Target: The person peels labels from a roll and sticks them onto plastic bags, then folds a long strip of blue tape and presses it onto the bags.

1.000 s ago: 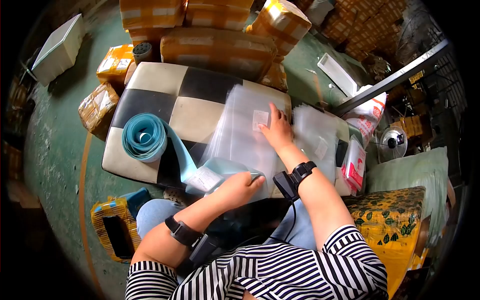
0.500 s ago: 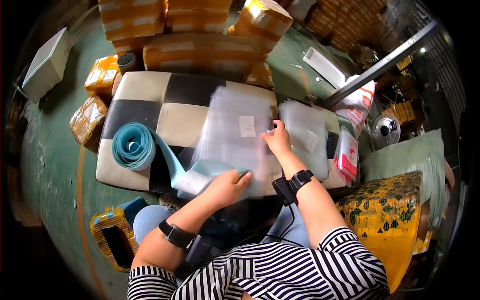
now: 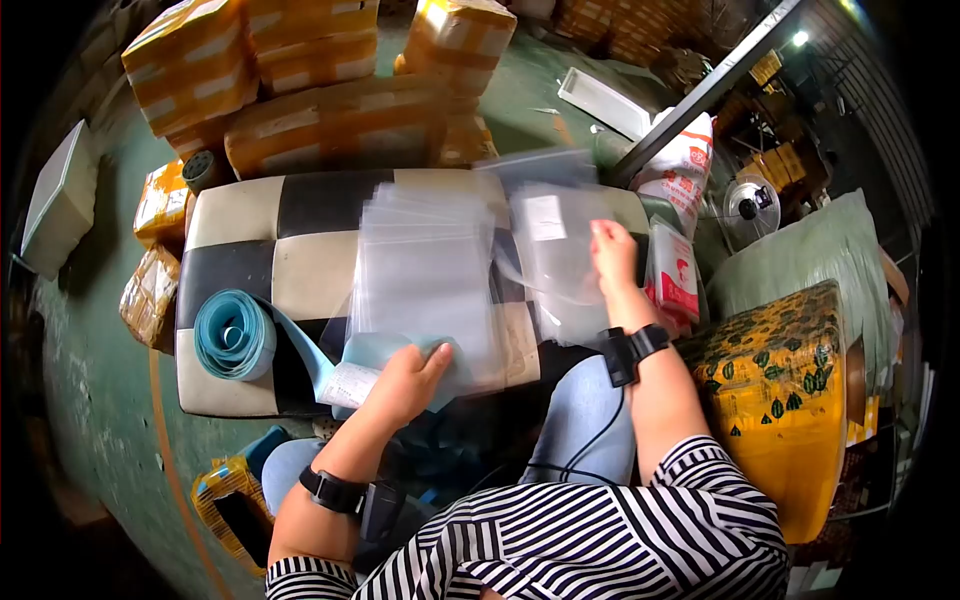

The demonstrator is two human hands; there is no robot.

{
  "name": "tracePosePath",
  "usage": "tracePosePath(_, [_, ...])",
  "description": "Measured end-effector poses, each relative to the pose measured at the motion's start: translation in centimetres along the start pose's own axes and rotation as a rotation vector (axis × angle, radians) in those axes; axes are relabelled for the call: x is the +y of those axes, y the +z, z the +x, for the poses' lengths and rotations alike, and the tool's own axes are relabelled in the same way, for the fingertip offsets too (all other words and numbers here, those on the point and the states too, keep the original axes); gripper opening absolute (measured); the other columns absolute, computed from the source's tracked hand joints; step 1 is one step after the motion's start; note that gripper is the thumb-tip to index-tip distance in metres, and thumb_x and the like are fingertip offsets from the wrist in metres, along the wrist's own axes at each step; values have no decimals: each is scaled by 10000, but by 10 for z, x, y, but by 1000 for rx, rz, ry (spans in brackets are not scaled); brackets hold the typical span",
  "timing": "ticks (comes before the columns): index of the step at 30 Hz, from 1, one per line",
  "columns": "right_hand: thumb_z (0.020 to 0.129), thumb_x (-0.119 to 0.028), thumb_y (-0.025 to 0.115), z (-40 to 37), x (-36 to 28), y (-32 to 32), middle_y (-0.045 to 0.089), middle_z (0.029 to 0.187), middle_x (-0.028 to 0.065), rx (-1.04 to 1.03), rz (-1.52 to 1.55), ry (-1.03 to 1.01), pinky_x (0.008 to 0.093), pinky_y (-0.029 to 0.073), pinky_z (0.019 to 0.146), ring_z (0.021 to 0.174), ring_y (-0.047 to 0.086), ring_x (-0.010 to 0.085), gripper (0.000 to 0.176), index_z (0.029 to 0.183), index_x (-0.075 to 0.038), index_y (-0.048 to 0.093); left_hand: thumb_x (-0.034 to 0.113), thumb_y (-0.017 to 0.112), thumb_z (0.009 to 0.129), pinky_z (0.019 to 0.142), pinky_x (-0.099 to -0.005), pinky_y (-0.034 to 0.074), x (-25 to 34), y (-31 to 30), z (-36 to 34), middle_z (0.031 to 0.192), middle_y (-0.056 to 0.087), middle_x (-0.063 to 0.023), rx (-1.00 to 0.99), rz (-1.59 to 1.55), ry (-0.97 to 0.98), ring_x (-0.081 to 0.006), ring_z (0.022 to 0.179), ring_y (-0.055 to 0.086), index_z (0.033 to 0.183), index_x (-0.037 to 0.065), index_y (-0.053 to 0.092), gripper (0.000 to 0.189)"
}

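Note:
A roll of labels on blue backing [image 3: 236,335] stands at the left of the checkered cushioned bench. Its loose strip runs to my left hand [image 3: 408,385], closed on the strip's end near the bench's front edge. A white printed label [image 3: 350,385] shows on the strip beside that hand. Just beyond lies a fanned stack of clear plastic bags [image 3: 425,270]. My right hand [image 3: 614,255] pinches the edge of a clear plastic bag [image 3: 565,262] bearing a white label [image 3: 546,217]. This bag is over other bags at the bench's right; motion blurs it slightly.
Taped cartons [image 3: 330,125] stand behind the bench [image 3: 235,205]. A metal post [image 3: 700,95] slants up at back right, near a white printed sack [image 3: 685,165]. A red-and-white packet [image 3: 673,270] and a yellow taped box [image 3: 780,420] are at right.
My right hand has carried the labelled bag rightward from the middle stack to the right-hand pile. My left hand keeps the strip near the front edge. The whole view has shifted.

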State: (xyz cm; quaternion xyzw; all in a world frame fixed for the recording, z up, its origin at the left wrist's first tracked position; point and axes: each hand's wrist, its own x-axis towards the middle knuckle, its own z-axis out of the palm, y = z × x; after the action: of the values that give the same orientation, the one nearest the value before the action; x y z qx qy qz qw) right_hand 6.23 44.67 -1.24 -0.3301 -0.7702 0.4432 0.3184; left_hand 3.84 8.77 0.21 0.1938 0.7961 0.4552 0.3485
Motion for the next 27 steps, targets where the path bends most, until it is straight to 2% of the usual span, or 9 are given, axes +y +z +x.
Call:
tracePosePath(8, [775, -176, 577, 16, 78, -60, 610, 747, 125, 86, -672, -86, 364, 450, 691, 746, 583, 295, 163, 872, -46, 595, 420, 453, 858, 553, -400, 398, -10, 8, 6, 580, 481, -219, 57, -67, 27, -278, 526, 473, 715, -93, 490, 534])
tracePosePath(11, [760, -122, 582, 13, 67, -45, 595, 839, 148, 367, -792, -570, 372, 449, 723, 774, 570, 315, 216, 961, -47, 552, 393, 473, 859, 554, -348, 403, -9, 6, 6, 616, 521, -135, 64, -250, -65, -198, 573, 484, 766, -56, 523, 462])
tracePosePath(14, [788, -87, 570, -42, 9, 6, 560, 987, 83, -291, -63, -198, 282, 430, 771, 881, 543, 186, 233, 1003, -16, 515, 351, 493, 861, 502, -273, 368, -11, 3, 14, 689, 515, -36, 140, -690, -140, -135, 577, 467, 857, 18, 525, 334])
tracePosePath(15, [819, -93, 544, -75, -6, 22, 548, 993, 46, -701, 481, -153, 248, 412, 798, 894, 513, 120, 214, 1023, -32, 520, 336, 499, 861, 475, -246, 349, -12, 4, 17, 715, 505, -2, 175, -867, -157, -118, 568, 457, 892, 48, 520, 290])
tracePosePath(17, [842, -196, 538, -143, -54, 39, 552, 1015, 33, -1091, 341, 59, 259, 394, 820, 895, 494, 115, 312, 1079, 1, 496, 332, 512, 853, 586, -261, 424, -4, -5, 15, 807, 548, -61, 232, -1064, -217, -131, 709, 521, 975, 0, 502, 354])
tracePosePath(19, [817, -95, 547, -183, -79, 50, 576, 929, 64, -1184, 218, -104, 247, 413, 784, 868, 520, 99, 221, 1013, 3, 517, 326, 511, 855, 589, -271, 429, -16, -6, 21, 805, 549, -56, 294, -1140, -173, -138, 729, 526, 964, 11, 512, 333])
tracePosePath(21, [814, -89, 547, -195, -88, 57, 591, 857, 67, -1222, 239, 84, 242, 419, 755, 805, 531, 98, 166, 949, 8, 544, 356, 478, 866, 609, -283, 431, -15, -10, 16, 809, 553, -57, 312, -1146, -158, -149, 740, 530, 953, 24, 516, 346])
tracePosePath(25, [836, -30, 489, -192, -93, 69, 572, 846, 2, -976, 289, 106, 213, 407, 748, 790, 510, 68, 111, 913, 12, 558, 429, 393, 883, 662, -299, 430, -31, -15, 16, 855, 568, -73, -91, -1357, 120, -162, 768, 544, 976, 37, 520, 422])
tracePosePath(27, [827, -19, 515, -185, -93, 73, 556, 824, -11, -919, 325, 87, 216, 411, 727, 758, 499, 66, 76, 893, 5, 543, 431, 402, 874, 704, -300, 430, -17, -6, 12, 847, 590, -80, 65, -1273, 7, -179, 802, 552, 984, 11, 549, 458])
